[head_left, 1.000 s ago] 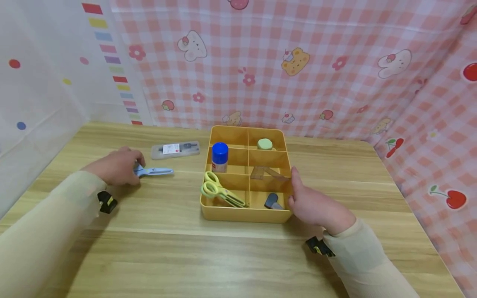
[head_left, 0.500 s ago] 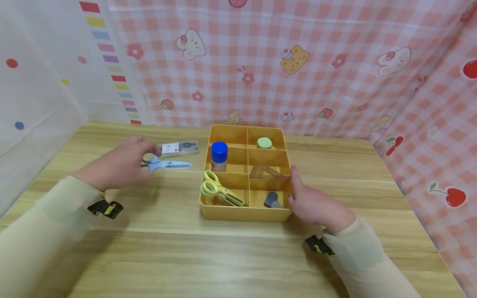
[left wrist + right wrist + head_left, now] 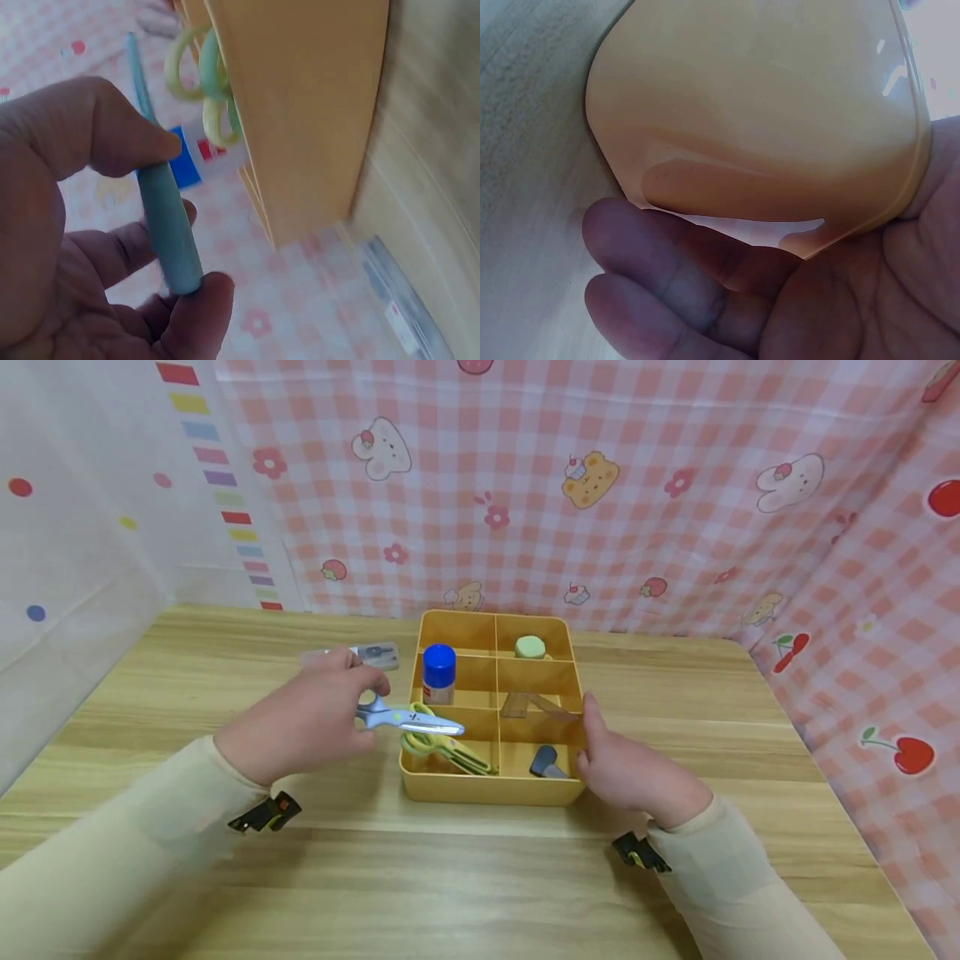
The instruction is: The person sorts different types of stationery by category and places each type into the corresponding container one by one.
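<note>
My left hand (image 3: 307, 718) pinches the handles of light blue scissors (image 3: 420, 720), raised with blades pointing right over the front left of a yellow compartment box (image 3: 491, 791). In the left wrist view the scissors' handle (image 3: 171, 232) lies between thumb and fingertips, outside the box's side wall (image 3: 307, 112). Yellow-green scissors (image 3: 459, 755) lean in the box's front left compartment, partly covered by the blue blades. Along the right side of the box rests my right hand (image 3: 645, 777); the right wrist view has its fingers (image 3: 660, 262) extended by the wall.
Inside the box stand a glue stick (image 3: 439, 668) with a blue cap, a brownish see-through piece (image 3: 514, 704), a pale green rounded object (image 3: 529, 647) and a dark grey-ended item (image 3: 543, 760). A clear case (image 3: 381, 655) lies behind my left hand. A checked curtain (image 3: 495, 468) hangs behind.
My left hand has lifted the blue scissors off the table and carried them right, to above the box's left edge. My right hand stays at the box's right side.
</note>
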